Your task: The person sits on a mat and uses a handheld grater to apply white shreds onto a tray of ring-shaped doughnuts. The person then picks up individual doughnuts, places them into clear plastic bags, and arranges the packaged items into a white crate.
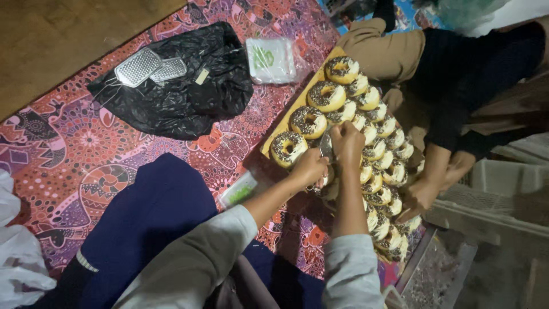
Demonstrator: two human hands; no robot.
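black plastic bag (177,91) | two metal graters (150,67) | patterned red cloth (74,143)

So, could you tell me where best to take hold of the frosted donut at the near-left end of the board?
Probably by its outer side wall, thumb and fingers opposite, coming from the left. The donut lies flat with sprinkled frosting on top, so a top grip would smear it. Its left side faces the open patterned cloth; the left hand and right hand crowd the right.
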